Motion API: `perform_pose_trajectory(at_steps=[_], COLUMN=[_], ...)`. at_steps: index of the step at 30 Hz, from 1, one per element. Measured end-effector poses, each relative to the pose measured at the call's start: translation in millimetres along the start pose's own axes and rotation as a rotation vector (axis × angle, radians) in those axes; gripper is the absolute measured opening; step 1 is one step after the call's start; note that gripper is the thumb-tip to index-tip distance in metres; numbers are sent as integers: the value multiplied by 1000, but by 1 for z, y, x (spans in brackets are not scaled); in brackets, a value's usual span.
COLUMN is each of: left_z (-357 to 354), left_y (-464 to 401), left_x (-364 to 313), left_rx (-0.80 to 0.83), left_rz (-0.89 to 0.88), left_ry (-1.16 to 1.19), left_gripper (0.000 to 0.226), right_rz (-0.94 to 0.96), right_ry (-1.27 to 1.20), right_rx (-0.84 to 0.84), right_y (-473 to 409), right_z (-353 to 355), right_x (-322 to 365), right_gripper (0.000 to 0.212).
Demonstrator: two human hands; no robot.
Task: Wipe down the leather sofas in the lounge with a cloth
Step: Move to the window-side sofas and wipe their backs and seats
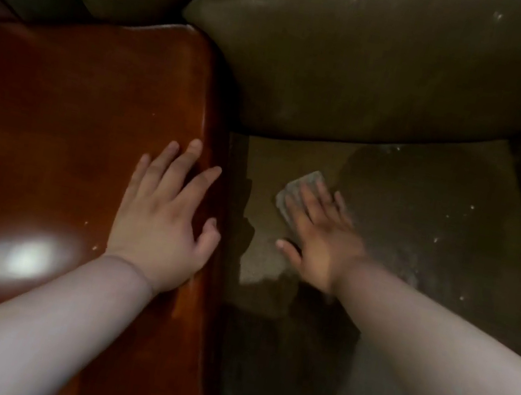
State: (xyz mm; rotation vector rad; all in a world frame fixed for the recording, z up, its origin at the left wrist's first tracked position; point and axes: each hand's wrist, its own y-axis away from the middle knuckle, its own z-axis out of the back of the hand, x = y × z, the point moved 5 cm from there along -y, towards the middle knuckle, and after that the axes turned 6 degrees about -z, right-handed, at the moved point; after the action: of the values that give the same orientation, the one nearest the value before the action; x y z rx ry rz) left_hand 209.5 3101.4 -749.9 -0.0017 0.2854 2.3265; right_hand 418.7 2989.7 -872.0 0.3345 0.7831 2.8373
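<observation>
The sofa seat [421, 225], dull olive-brown leather with pale specks, fills the lower right of the frame. A small grey cloth [299, 186] lies flat on it near centre, under the straight fingers of the right hand [318, 238]. At left, the glossy reddish-brown wooden armrest [72, 129] carries the left hand [161, 218], resting flat near its right edge.

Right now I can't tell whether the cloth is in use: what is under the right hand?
A pale cloth lies under the right hand, flat on the seat cushion. Only its far edge shows; the rest is covered.
</observation>
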Motion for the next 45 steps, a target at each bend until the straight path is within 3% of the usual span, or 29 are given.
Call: perform_pose_trajectory(at_steps=[2,3,6,9,11,13,15,18,20,22,25,29,32,34,38,42,45], left_z=[2,3,-21,-67,-100,-124,-134,-137,-136,-134,-132,-137,-138,-140,-144,-148,-149], left_y=[-8,-16,-62,-122,-147,-153,-149,-148,-150,-150,-150,-151,-152,-151,-152,-152,-153], left_x=[-11,-24,-76,-113,-122,-125,-126,-126,-126,-130,-133,-134,-135,-134,-133,-131,-132], left_rx=[8,-7,-10,66,78,0,-130,-188,-187,-205,-252,-264,-264,-281,-274,-274,-284], left_rz=[54,74,118,253,343,359,346,317,318,320,309,299,296,301,287,289,289], left_ry=[-123,-163,-58,240,345,258,220,231,213,220,231,202,207,202,188,187,203], left_gripper=[71,69,68,68,68,67,68,69,69,68,67,67,67,67,69,69,70], right_rz=[136,111,-261,-429,-298,-75,-67,-556,-782,-744,-507,-312,-497,-621,-422,-237,-405], right_ry=[70,92,-13,-65,-127,-112,-27,-79,-180,-184,-218,-134,-167,-226,-278,-180,-164], right_rx=[-2,-35,-103,-122,-130,-123,-153,-273,-234,-210,-172,-179,-227,-212,-171,-158,-179], right_y=[-2,-10,-32,-37,-33,-22,-14,4,3,-19,-45,-35,-14,-25,-58,-47,-29], right_z=[5,14,45,41,30,22,23,31,32,35,31,28,33,33,27,30,35], right_x=[-29,-53,-139,-140,-110,-100,-136,-233,-245,-204,-138,-174,-219,-200,-112,-149,-191], right_gripper=[79,77,66,65,67,67,69,72,70,70,72,72,74,73,67,64,68])
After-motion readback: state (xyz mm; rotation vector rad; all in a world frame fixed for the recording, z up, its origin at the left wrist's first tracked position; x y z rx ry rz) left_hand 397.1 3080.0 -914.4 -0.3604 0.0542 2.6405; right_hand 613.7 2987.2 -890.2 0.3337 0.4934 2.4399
